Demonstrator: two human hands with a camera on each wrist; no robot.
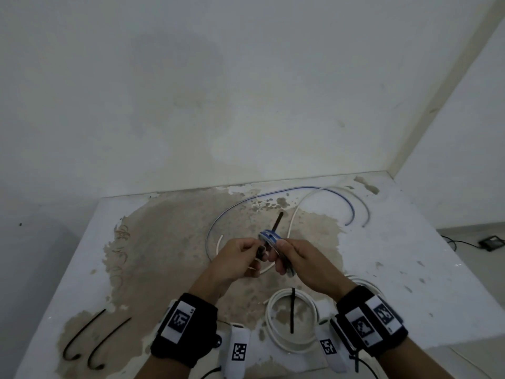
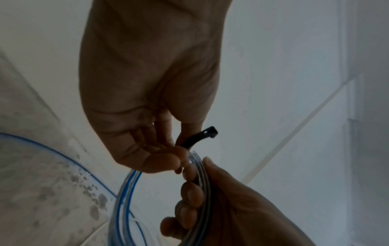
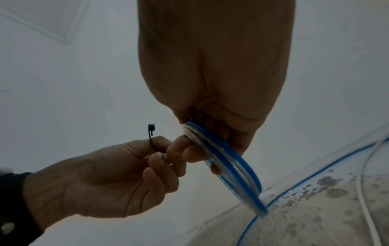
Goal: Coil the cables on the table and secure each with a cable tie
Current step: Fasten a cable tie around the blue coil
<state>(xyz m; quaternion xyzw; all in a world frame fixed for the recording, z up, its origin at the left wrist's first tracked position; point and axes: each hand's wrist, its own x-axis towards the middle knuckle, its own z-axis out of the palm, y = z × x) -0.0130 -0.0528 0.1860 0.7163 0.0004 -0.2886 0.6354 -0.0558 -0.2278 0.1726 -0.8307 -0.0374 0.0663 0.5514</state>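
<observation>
Above the middle of the table, my right hand (image 1: 281, 258) grips a small coil of blue-striped cable (image 1: 269, 237) edge-up, fingers curled round its strands (image 3: 229, 164). My left hand (image 1: 258, 255) pinches a black cable tie (image 1: 261, 251) right beside the coil; the tie's head (image 2: 210, 131) sticks out past the thumb. A dark strip (image 1: 279, 220) rises behind the coil. The cable's loose tail (image 1: 235, 206) arcs over the table to the far right.
A tied white coil (image 1: 292, 315) lies near the front, with another white coil (image 1: 364, 283) partly hidden behind my right wrist. A loose white cable (image 1: 297, 206) curves at the back. Two spare black ties (image 1: 82, 335) lie front left. Walls close the back and right.
</observation>
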